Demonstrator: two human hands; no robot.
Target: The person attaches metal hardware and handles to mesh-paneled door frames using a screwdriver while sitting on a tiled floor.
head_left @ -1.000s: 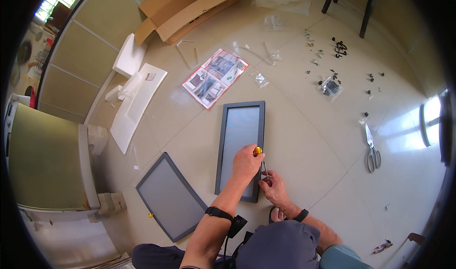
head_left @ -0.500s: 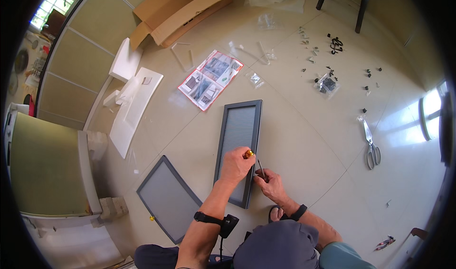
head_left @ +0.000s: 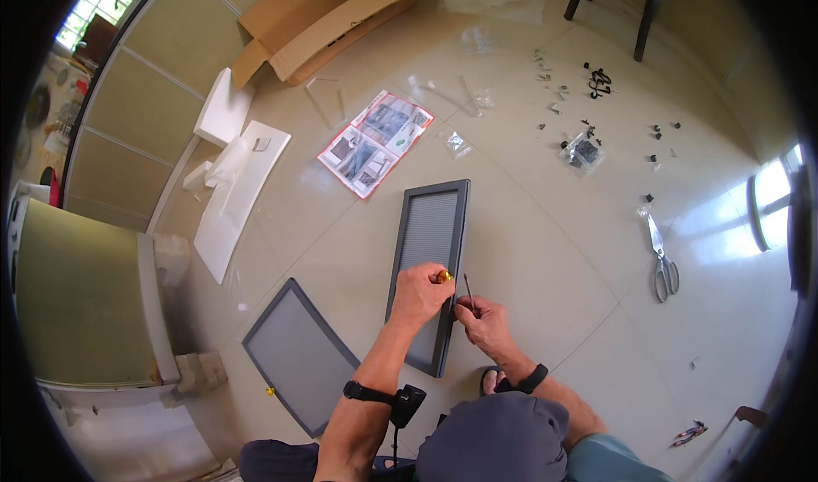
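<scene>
Left hand (head_left: 419, 295), just below the frame's centre, is closed in a loose fist around a small brass-yellow fitting (head_left: 445, 275), which shows at the thumb side; the fist rests over the right-hand rail of the long grey mesh panel (head_left: 430, 261), apparently so that the fitting sits right at the rail's edge. Right hand (head_left: 484, 322), just right of it and slightly lower, has its fingers pinched together on the lower end of a thin dark rod (head_left: 468, 289), likely a slim tool, which slants upward beside the panel's right edge; held low like this, its free tip stands close to the fitting. The two hands are near each other but apart, the rod between them.

The panel lies flat on the tiled floor (head_left: 554, 226), running from mid-frame down to the hands, its lower end under the left wrist. A second grey mesh panel (head_left: 298, 354) lies at lower left, well apart. An open instruction leaflet (head_left: 375, 141) lies above the long panel, within reading view. Scissors (head_left: 660, 261) lie at right, and small dark hardware pieces (head_left: 588, 150) are scattered at upper right. A cardboard box (head_left: 328, 18) and white foam pieces (head_left: 234, 184) occupy the upper left.
</scene>
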